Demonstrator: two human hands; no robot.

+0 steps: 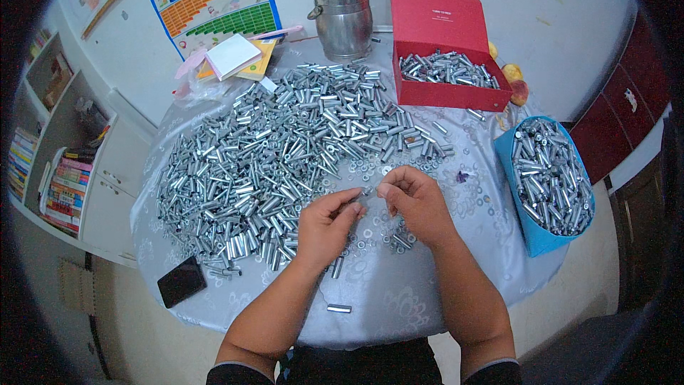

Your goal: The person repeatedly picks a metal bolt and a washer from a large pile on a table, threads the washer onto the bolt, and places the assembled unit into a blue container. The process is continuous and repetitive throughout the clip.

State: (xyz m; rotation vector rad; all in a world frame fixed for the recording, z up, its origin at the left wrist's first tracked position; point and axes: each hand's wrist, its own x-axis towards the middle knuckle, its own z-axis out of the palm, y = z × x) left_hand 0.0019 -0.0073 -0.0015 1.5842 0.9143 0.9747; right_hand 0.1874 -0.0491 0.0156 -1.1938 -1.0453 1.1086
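Observation:
My left hand (324,228) and my right hand (419,203) meet over the middle of the table, fingertips almost touching. Both are closed in a pinch. A small silvery metal piece shows between the fingertips, too small to name. Under and around the hands lie loose washers (365,235). Beyond and left of them spreads a big heap of metal sleeves and bolts (263,164). One single sleeve (339,308) lies near the front edge, and a few more (337,267) rest beside my left wrist.
A red box (456,93) with its lid up holds bolts at the back right. On the right stands a blue bin (524,207) full of metal sleeves. A black phone (182,282) lies front left. At the back are a steel pot (343,25) and a notepad (234,55).

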